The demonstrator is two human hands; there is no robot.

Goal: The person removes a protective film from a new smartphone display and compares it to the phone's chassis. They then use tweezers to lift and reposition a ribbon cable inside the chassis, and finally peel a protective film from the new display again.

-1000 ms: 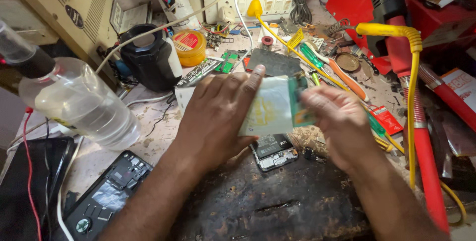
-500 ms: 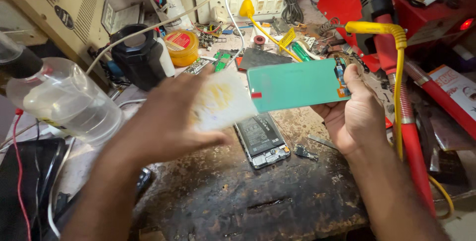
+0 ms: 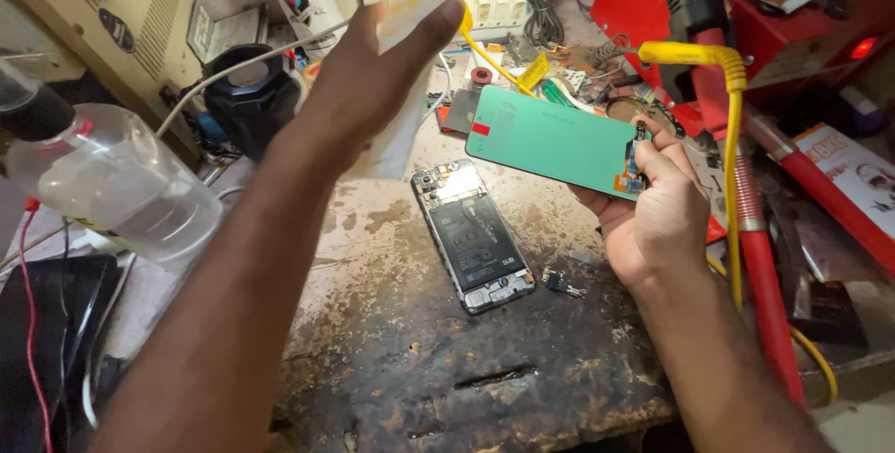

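My right hand (image 3: 653,215) holds the green screen panel (image 3: 555,141) by its near right edge, thumb and fingers pinched at the corner where the small flex connector sits. The panel is tilted above the surface (image 3: 438,360), its far end pointing toward the clutter at the back. Half a second ago it was held higher and more level; now it sits lower and further right.

My left hand (image 3: 373,75) has swung up and away from the panel. It grips a pale sheet (image 3: 410,52), fingers wrapped around it, with the sheet hanging down behind the palm. A second ago both hands were pressed together on that sheet and the panel over the phone; now they are well apart, and the sheet is clear of the panel.

The open phone (image 3: 474,234) lies flat on the surface between my arms, back off and battery showing, no hand touching it. Before it was partly hidden under my hands; now it is fully in view. A small loose part (image 3: 557,282) lies just beside its lower right corner.

At left stands a clear bottle (image 3: 117,187), near my left forearm. At right a yellow cable (image 3: 732,145) hangs just beside my right hand.
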